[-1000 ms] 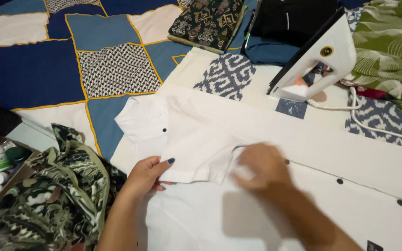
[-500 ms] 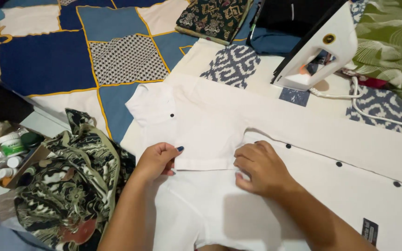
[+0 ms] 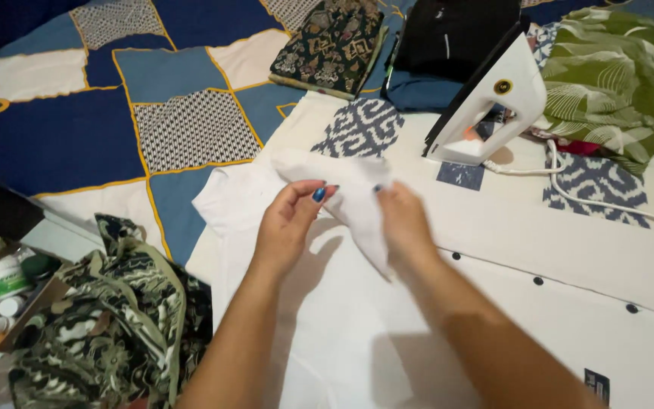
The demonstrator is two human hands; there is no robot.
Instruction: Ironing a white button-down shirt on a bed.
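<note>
Centrally, a white cotton shirt with small dark buttons [image 3: 493,303] is spread across the padded ironing cloth with blue patterned patches [image 3: 365,125], and one flap of it is lifted off the surface. The flap is pinched at its upper edge by the left hand [image 3: 289,220], thumb and fingers closed on the fabric, and by the right hand [image 3: 403,220], whose fingertips are partly hidden behind the raised cloth and blurred. The lower part of the shirt is cut off by the frame edge, and a small dark label [image 3: 596,382] near it is too small to be made out. Beyond the shirt a white electric iron [image 3: 493,106] is stood on its heel, its white cord [image 3: 599,198] trailing out of view at the right. A crumpled dark floral garment [image 3: 107,326] is heaped at the left, just beside the shirt. Folded clothes [image 3: 334,42] are stacked farther back.
</note>
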